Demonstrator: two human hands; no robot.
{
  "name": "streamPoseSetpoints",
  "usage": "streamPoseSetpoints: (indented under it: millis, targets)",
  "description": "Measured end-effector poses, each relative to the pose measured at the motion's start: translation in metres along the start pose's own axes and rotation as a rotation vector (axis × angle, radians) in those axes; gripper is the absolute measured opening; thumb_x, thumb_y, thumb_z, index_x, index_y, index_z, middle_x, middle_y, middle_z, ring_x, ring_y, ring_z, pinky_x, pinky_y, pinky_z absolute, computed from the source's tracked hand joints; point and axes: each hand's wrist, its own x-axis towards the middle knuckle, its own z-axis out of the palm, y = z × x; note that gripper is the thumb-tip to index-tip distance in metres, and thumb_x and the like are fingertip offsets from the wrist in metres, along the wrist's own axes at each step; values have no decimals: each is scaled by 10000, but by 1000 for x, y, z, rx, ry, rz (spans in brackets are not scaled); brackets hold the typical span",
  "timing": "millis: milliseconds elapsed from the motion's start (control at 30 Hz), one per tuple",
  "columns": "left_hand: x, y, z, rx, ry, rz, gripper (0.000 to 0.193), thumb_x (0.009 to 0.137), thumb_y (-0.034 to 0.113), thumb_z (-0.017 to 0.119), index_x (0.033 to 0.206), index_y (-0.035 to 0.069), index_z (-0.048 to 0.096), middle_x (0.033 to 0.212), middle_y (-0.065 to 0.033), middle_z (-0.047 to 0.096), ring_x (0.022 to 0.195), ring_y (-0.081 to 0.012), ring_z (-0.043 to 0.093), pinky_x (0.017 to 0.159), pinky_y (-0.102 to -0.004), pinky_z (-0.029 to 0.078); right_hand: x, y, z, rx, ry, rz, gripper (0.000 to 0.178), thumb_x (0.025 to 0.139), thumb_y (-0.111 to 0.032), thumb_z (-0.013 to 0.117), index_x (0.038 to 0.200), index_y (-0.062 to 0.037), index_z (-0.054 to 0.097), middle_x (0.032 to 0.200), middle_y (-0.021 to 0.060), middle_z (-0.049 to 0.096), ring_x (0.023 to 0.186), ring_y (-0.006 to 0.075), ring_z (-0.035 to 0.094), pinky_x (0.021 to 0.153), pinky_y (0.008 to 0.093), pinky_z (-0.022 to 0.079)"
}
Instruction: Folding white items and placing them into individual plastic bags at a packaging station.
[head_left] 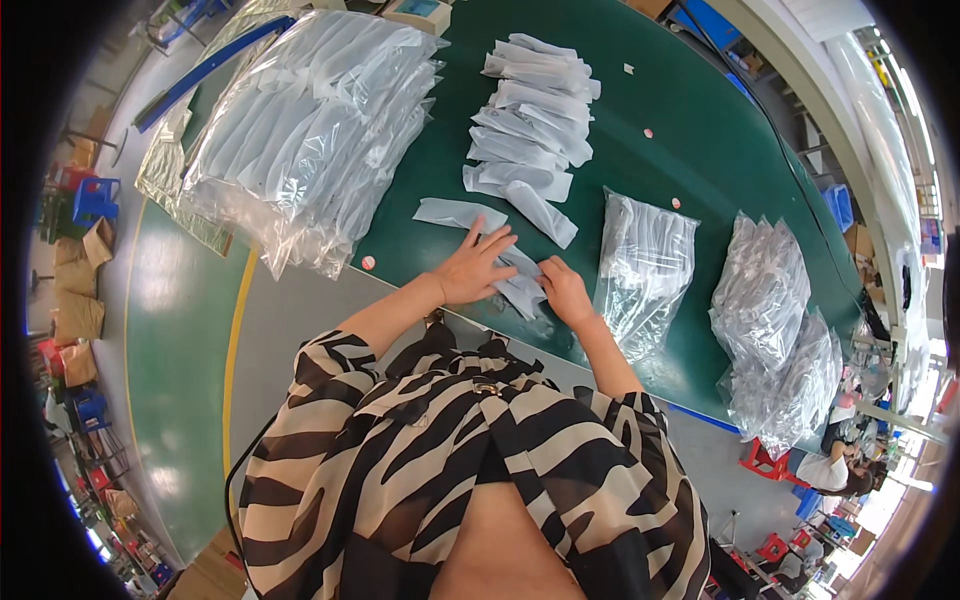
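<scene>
Head view: your left hand (472, 268) lies flat, fingers spread, pressing down on a small white packet (522, 285) at the near edge of the green table (690, 150). Your right hand (563, 290) is loosely curled, fingertips pinching the packet's right end; whether it has a full grip cannot be told. The packet sits directly between both hands. Judged light, limp and slick in its plastic wrap, likely to slide or buckle; best taken at an end or edge. Both forearms reach forward, wrists low. Just beyond your left fingertips lies another single packet (455, 213); further out, a fanned stack of packets (530, 125). Right of your right hand sits a filled clear bag (645, 265); far left, a large bundle of bags (310, 130).
</scene>
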Motion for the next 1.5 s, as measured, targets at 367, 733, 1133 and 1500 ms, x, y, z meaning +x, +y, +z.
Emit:
streamPoseSetpoints:
  millis: [367,733,1133,1500]
  targets:
    - [3,20,20,-34,-58,59,468,693,230,777,1109,111,598,1245,-208,463,1247,-372,422,1143,-569,250,-10,3,-28,-195,-126,-145,191,811,-22,640,997,-57,619,946,124,586,827,368,636,698,446,526]
    - [-16,32,33,-164,8,-103,637,638,217,810,1201,54,561,1267,-193,451,1186,-387,432,1088,-539,325,98,-29,36,-248,25,-258,194,794,14,593,986,36,595,949,207,586,820,397,633,728,435,536]
    - [-27,1,2,-12,-13,-115,627,596,307,849,1158,149,621,1284,-163,454,1276,-369,387,1131,-626,228,39,-11,-23,-179,-237,-117,281,812,-15,607,1091,11,610,970,196,612,879,421,633,735,460,528]
    - [1,12,27,-146,-72,-113,796,598,336,853,1306,166,530,1317,-163,441,1279,-369,376,1124,-597,239,38,42,-17,61,130,293,186,790,-85,688,919,-9,578,777,205,636,766,400,647,679,441,502]
